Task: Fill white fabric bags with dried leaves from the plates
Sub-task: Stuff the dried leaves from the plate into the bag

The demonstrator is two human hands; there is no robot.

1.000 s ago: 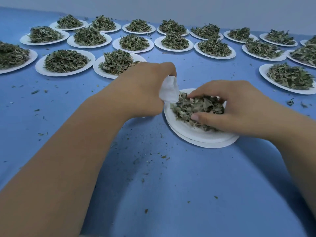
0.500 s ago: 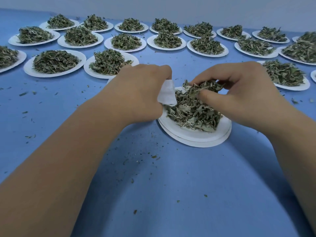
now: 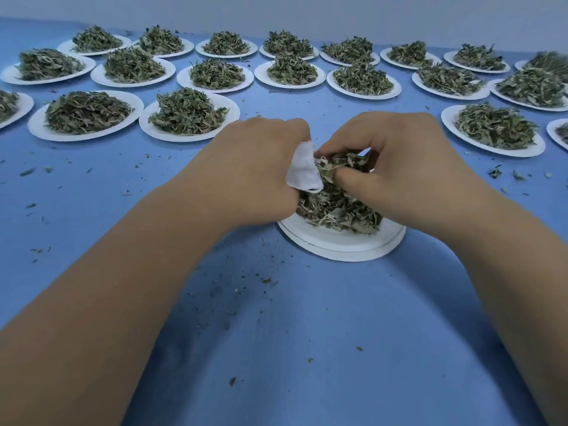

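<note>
My left hand [image 3: 261,170] grips a small white fabric bag [image 3: 302,172], fingers curled round it, just above the left edge of the near paper plate [image 3: 338,245]. The bag's mouth faces right. My right hand [image 3: 396,158] pinches a clump of dried leaves [image 3: 336,163] between thumb and fingers, right at the bag's opening, over the same plate.

A loose leaf pile [image 3: 338,210] lies on that plate. The plate looks doubled, a second rim showing beneath it.

It sits on a blue tabletop [image 3: 307,348]. Leaf crumbs [image 3: 266,280] are scattered in front and to the left of the plate. Beyond it are rows of heaped plates [image 3: 184,137], running left and right.
</note>
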